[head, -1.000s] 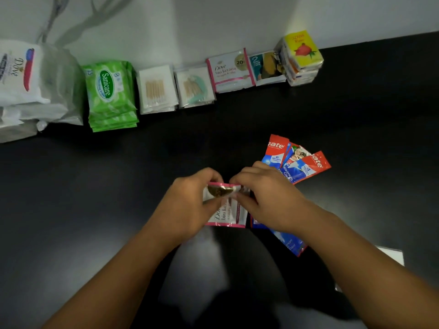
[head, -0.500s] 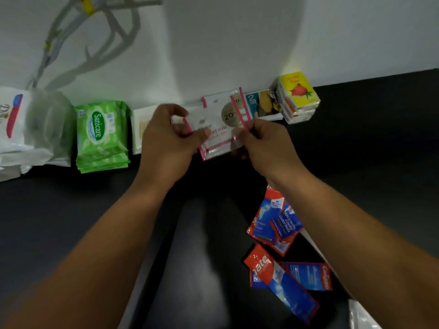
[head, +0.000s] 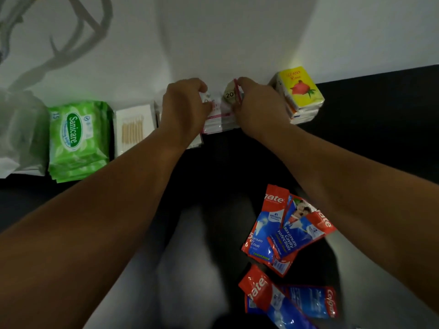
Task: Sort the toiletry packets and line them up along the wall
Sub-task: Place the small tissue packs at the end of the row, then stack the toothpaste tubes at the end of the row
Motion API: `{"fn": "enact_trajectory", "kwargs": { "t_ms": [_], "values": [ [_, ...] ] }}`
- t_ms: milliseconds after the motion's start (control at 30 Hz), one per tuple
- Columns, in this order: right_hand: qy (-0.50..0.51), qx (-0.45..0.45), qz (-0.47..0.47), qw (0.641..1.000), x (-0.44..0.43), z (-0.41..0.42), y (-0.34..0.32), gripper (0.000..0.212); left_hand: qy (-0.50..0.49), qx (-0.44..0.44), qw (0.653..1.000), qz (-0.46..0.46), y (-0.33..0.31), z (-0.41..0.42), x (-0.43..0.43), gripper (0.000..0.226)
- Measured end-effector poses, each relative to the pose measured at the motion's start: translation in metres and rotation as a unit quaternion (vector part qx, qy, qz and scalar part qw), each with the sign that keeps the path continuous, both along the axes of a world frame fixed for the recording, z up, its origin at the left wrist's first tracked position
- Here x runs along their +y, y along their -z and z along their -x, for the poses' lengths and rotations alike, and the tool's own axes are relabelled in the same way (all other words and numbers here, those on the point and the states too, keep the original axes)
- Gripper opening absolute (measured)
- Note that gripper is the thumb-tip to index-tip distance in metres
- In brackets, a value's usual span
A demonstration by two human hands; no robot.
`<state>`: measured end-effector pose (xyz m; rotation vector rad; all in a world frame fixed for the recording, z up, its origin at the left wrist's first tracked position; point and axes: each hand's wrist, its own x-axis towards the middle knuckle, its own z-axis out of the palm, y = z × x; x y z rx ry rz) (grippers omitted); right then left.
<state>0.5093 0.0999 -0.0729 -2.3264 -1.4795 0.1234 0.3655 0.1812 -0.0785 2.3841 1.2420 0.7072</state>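
- Head view: the left hand [head: 183, 108] and right hand [head: 259, 108] each pinch one side of the pink-edged Dove sachets [head: 217, 108], which sit against the far wall [head: 213, 32] between the cotton bud packet [head: 133, 129] and the yellow tissue packs [head: 300, 91].
- Sanicare wipes [head: 76, 138] lie far left.
- Colgate sachets [head: 282, 233] lie scattered near right on the black table [head: 380, 127].
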Motion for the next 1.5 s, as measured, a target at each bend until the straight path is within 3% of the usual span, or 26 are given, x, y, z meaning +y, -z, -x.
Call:
{"fn": "enact_trajectory", "kwargs": {
  "t_ms": [167,400,533,700,1033,1167,1300,1400,1500],
  "values": [
    [-0.053,-0.131,0.034,0.989,0.002,0.0,0.006,0.038,-0.052,0.067,0.994,-0.07,0.005,-0.008,-0.01,0.02],
    [-0.08,-0.123,0.07,0.987,-0.003,0.001,0.0,0.037,-0.041,0.209,0.967,-0.139,-0.001,-0.009,-0.022,0.027],
    [-0.084,-0.099,0.037,0.991,-0.026,0.005,-0.014,0.04,-0.028,0.137,0.985,-0.103,-0.016,0.001,-0.036,0.028],
    [-0.103,-0.008,-0.01,0.995,-0.085,0.019,-0.044,0.027,0.05,0.014,0.998,-0.044,-0.03,0.029,-0.085,0.025],
    [-0.062,0.094,0.076,0.991,-0.254,0.058,-0.057,0.025,0.146,0.014,0.983,0.108,-0.021,0.077,-0.248,0.013],
    [0.024,0.096,0.123,0.987,-0.323,0.065,-0.047,0.03,0.199,0.06,0.97,0.127,-0.023,0.08,-0.309,0.021],
    [0.081,0.078,0.24,0.964,-0.386,0.062,-0.05,0.048,0.257,0.128,0.955,0.079,-0.022,0.071,-0.362,0.034],
    [0.083,0.051,0.32,0.943,-0.416,0.059,-0.049,0.067,0.281,0.181,0.942,0.046,-0.02,0.057,-0.388,0.051],
    [0.07,0.038,0.321,0.944,-0.429,0.053,-0.04,0.075,0.267,0.219,0.938,0.037,-0.018,0.041,-0.4,0.069]
  ]
}}
